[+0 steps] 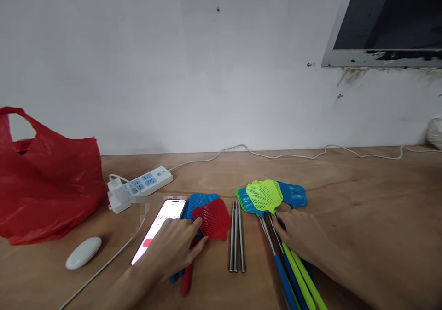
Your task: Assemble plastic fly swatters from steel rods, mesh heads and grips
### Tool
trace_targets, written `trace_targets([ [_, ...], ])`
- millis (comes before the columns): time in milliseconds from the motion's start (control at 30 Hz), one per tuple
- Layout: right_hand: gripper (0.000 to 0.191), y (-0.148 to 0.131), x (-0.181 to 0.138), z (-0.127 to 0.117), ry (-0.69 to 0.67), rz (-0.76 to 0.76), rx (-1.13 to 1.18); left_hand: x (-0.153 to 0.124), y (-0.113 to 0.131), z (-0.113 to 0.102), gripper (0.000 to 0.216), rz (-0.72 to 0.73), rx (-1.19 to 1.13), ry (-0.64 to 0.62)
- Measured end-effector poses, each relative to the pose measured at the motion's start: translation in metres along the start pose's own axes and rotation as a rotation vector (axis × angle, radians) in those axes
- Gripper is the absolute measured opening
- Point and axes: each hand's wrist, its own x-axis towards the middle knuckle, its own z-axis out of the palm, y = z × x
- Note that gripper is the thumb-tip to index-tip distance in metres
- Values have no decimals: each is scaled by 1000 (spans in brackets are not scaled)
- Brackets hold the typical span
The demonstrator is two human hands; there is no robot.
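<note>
1. Lying side by side on the brown wooden table (214,282), three thin silver metal rods (235,243) can be seen.
2. Just left of the rods, a red plastic fly swatter with a square mesh head (212,218) is laid partly over blue plastic mesh fly swatters (203,199).
3. The red head is touched by a finger of the left hand (176,241), left of the rods. Its thumb and pointing finger are held a little apart; whether anything is pinched cannot be told.
4. Right of the rods, a lime-green plastic fly swatter with a mesh head (265,196) is stacked on other blue and green ones. Their long blue and lime handles (297,273) are pointed toward the person.
5. The right hand (300,229) is placed at the thin metal necks of this pile, right of the rods. Its fingertips are partly hidden, so whether they are closed on a neck cannot be told.
6. Farther left of the rods, a lit white phone (172,209), a long white power strip with blue sockets (155,181) and a shiny red plastic bag (51,186) are set.
</note>
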Motion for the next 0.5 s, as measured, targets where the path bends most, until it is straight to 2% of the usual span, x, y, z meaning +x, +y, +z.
trace_targets([
  [167, 37, 7, 7, -2, 26, -27, 10, -3, -3, -2, 34, -2, -48, 9],
  [333, 39, -4, 14, -16, 60, -67, 66, -4, -8, -10, 17, -12, -103, -14],
  [433, 26, -21, 10, -19, 79, -201, 173, -4, -9, -11, 14, -7, -110, -26],
  [500, 18, -30, 4, -18, 94, -378, 304, -4, -9, -11, 13, 1, -119, -35],
])
